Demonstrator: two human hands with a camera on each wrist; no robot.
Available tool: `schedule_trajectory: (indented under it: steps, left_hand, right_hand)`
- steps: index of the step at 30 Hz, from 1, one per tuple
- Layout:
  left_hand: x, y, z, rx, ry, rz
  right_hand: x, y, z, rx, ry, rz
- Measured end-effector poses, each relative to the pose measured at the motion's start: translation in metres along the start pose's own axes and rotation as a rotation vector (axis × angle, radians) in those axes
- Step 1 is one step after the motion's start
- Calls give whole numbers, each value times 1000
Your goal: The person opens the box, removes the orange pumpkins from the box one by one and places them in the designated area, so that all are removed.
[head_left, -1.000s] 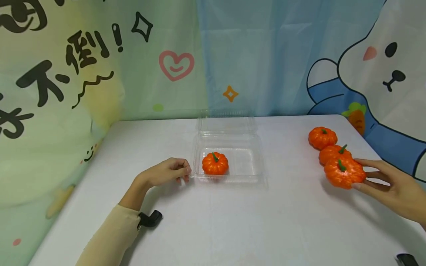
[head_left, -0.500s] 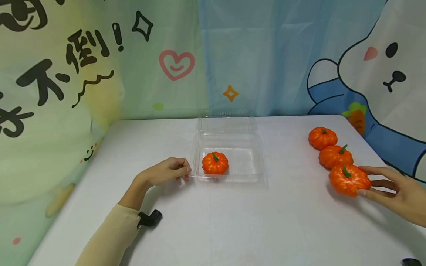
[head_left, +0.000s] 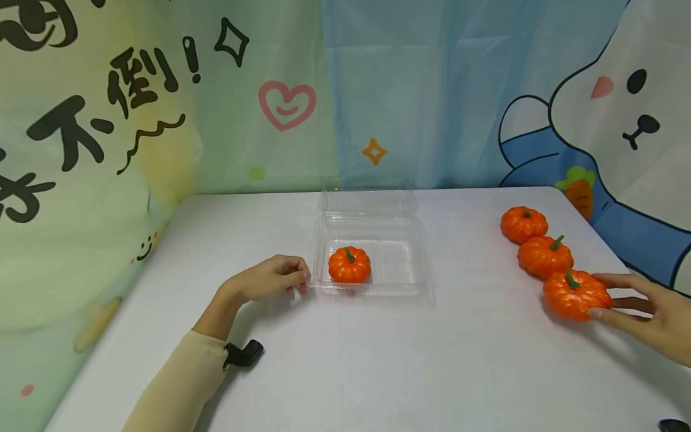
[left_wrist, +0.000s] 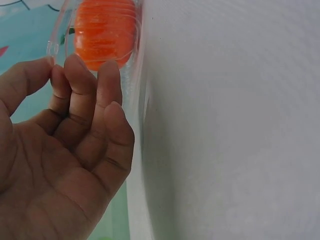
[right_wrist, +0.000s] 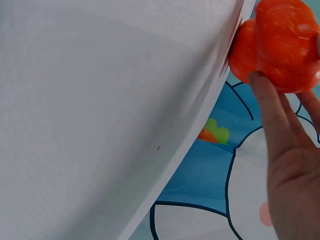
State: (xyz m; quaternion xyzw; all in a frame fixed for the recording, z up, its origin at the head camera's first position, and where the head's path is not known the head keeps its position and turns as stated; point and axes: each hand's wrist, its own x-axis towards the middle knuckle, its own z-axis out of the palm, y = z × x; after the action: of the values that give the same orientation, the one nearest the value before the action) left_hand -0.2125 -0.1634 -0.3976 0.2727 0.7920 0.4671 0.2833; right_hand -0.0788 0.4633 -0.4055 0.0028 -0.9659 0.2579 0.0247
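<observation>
On the left, my left hand (head_left: pixel 272 279) pinches the near left edge of a clear plastic clamshell box (head_left: pixel 396 264) between thumb and fingertips. The box lies with its lid folded back, and a small orange pumpkin (head_left: pixel 349 266) with a green stem sits in its left part. At the far right, my right hand (head_left: pixel 653 317) holds another orange pumpkin (head_left: pixel 576 296), thumb on the near side and fingers behind. In the right wrist view this pumpkin (right_wrist: pixel 287 47) partly covers a second one (right_wrist: pixel 243 52).
Two more orange pumpkins stand in a slanting row beyond the held one, a middle pumpkin (head_left: pixel 545 257) and a far pumpkin (head_left: pixel 523 224). A white table (head_left: pixel 378 372) carries everything, its right edge close to the row. A printed cloth (head_left: pixel 432 90) hangs behind.
My right hand has shifted right and slightly nearer with its pumpkin, showing more of the middle pumpkin. My left hand and the box stay where they were.
</observation>
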Motion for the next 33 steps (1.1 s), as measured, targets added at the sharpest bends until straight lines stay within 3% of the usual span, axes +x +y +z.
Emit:
schedule_trajectory:
  steps: [16,22,28,33]
  left_hand:
    - [1,0,2,-6,3,-11]
    - [1,-2,2,-9,0,-11]
    - [1,-1,2,-2,3,-9]
    - [1,-2,1,-4,1,-8]
  right_hand:
    - [3,10,-1,-57,-91,65]
    - [7,18,-1,-75,-142,43]
    - [6,22,-1,-44,-138,40]
    - [9,11,-1,-6,-69,37]
